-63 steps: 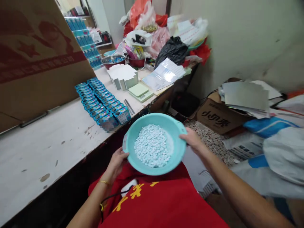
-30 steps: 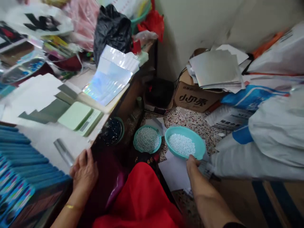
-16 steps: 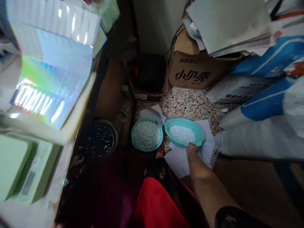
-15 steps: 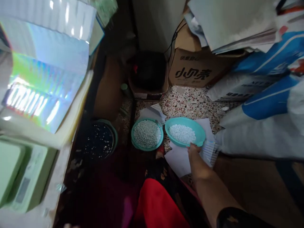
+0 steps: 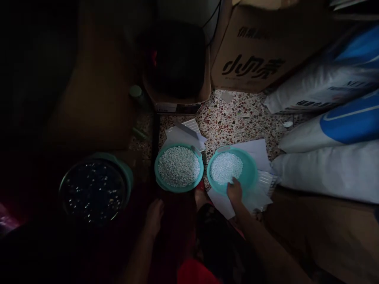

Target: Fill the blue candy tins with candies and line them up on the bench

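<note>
My right hand [image 5: 234, 191] is at the near side of a turquoise plastic basin [image 5: 250, 169], fingers closed on its near rim and thumb inside. White beads [image 5: 226, 166] are heaped toward the basin's left side. Beside it on the left, a second turquoise basin [image 5: 157, 179] is filled with similar beads [image 5: 178, 166]. My left hand [image 5: 154, 215] hangs in dim light in front of that second basin, apart from it. Its fingers look loosely extended, with nothing visible in them.
Dark shiny pieces fill a round container [image 5: 128, 177] at left. Paper sheets [image 5: 251, 148] lie around the basins on the speckled floor [image 5: 233, 118]. Cardboard boxes [image 5: 245, 75] stand behind; white and blue sacks [image 5: 319, 169] lie at right. A foot [image 5: 201, 197] is between the basins.
The view has swung down and left, leaving the table out of sight. My left hand has come into view. Beads in the right basin now sit farther left, baring its right side.
</note>
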`<control>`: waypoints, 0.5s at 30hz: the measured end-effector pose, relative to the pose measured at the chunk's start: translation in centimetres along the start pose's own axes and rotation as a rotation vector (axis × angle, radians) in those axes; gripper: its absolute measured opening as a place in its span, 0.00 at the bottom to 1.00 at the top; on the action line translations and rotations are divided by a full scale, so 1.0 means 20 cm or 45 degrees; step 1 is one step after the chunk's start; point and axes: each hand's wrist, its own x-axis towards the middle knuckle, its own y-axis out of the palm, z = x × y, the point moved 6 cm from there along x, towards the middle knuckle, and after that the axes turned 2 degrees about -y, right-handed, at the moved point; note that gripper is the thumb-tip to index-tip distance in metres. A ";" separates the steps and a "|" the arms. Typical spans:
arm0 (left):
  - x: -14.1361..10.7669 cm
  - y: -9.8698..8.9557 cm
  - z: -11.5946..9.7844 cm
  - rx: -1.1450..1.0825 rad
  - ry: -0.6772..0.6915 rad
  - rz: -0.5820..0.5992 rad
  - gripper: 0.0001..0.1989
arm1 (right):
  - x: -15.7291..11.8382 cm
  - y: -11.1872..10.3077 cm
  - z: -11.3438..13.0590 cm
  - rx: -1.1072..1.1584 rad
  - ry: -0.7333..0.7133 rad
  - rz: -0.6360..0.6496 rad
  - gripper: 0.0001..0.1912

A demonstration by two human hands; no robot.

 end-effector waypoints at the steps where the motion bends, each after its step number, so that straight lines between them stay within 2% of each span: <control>1: 0.06 0.03 -0.02 -0.002 -0.022 0.022 0.17 | 0.05 0.07 0.11 0.026 -0.111 0.035 0.21; 3: 0.18 0.07 -0.06 0.004 -0.042 0.065 0.14 | 0.14 0.22 0.39 0.094 -0.457 0.141 0.23; 4: 0.23 0.09 -0.08 0.014 -0.055 0.085 0.14 | 0.19 0.29 0.52 0.080 -0.555 0.168 0.24; 7: 0.36 0.12 -0.11 0.060 -0.092 0.156 0.12 | 0.35 0.47 0.76 -0.107 -0.554 0.286 0.27; 9: 0.43 0.13 -0.11 0.089 -0.115 0.199 0.11 | 0.42 0.56 0.80 -0.236 -0.457 0.387 0.28; 11: 0.49 0.14 -0.09 0.083 -0.139 0.239 0.09 | 0.46 0.62 0.79 -0.298 -0.392 0.446 0.28; 15: 0.58 0.17 -0.09 -0.022 -0.129 0.302 0.10 | 0.48 0.65 0.75 -0.308 -0.403 0.451 0.26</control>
